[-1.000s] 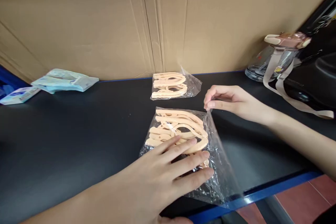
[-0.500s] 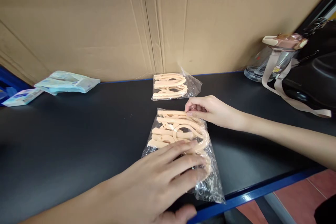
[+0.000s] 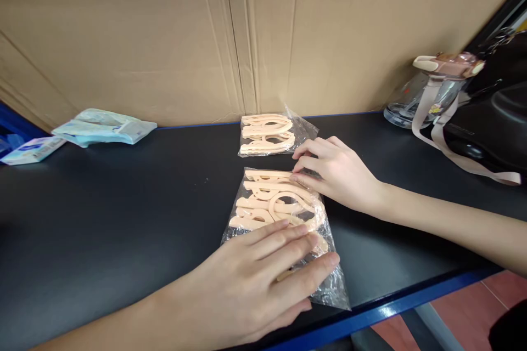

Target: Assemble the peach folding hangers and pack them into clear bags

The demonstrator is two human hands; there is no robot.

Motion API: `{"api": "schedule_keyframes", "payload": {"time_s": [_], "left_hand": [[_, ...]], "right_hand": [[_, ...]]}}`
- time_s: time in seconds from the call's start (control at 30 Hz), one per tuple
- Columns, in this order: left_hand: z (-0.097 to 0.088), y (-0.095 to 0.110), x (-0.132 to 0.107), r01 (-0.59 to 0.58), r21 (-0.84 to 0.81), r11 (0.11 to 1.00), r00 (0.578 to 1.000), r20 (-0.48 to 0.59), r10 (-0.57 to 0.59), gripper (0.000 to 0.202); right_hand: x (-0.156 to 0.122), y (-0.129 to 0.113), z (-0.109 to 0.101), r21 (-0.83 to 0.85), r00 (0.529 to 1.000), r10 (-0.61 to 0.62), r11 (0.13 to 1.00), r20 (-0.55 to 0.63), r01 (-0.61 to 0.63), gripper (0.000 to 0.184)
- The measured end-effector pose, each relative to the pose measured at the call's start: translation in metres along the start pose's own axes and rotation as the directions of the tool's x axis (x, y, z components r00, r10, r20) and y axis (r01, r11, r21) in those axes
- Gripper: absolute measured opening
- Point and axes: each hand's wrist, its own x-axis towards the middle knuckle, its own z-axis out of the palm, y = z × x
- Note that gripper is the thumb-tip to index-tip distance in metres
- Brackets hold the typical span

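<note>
A clear plastic bag [image 3: 335,288] lies on the black table, filled with several peach-coloured folding plastic hangers [image 3: 267,189]. My left hand [image 3: 263,277] rests flat across its near part, fingers outstretched, and covers some of the hangers. At the far right corner of this bag is my right hand [image 3: 333,173], its fingers curled and its thumb against the bag's edge. Just beyond, a second bag [image 3: 303,130] holds more of the same hangers [image 3: 267,134]; the right fingertips are close to its near edge.
Blue-and-white soft packs [image 3: 107,127] lie at the back left. A clear drinking bottle [image 3: 447,74] with a brown lid and a strap stands at the back right, beside a black bag [image 3: 494,120]. Cardboard [image 3: 164,38] rises behind the table [image 3: 102,219], which has a blue front edge.
The near bag has shifted slightly away and to the left. My left hand has slid a little over it, its thumb now tucked lower. My right hand has turned, its fingers less tightly pinched.
</note>
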Motion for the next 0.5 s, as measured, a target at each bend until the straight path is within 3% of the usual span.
{"api": "schedule_keyframes", "payload": {"time_s": [0.1,0.27,0.37,0.5], "left_hand": [[-0.001,0.004,-0.002,-0.058,0.168,0.984,0.998,0.0,0.059,0.033],[-0.011,0.012,-0.005,-0.206,0.369,0.906,0.974,0.163,0.155,0.041],[-0.014,0.014,-0.007,-0.231,0.412,0.881,0.967,0.196,0.162,0.045],[-0.011,0.014,-0.008,-0.191,0.384,0.903,0.97,0.213,0.115,0.045]], "right_hand": [[0.0,0.001,0.001,0.022,1.0,-0.005,1.0,-0.001,0.005,0.018],[0.003,0.0,-0.002,0.052,0.984,0.019,0.998,0.177,-0.029,0.033],[0.004,-0.001,-0.006,0.107,0.963,0.059,0.99,0.264,-0.09,0.042],[0.004,0.0,-0.011,0.275,0.925,0.091,0.94,0.37,-0.202,0.041]]}}
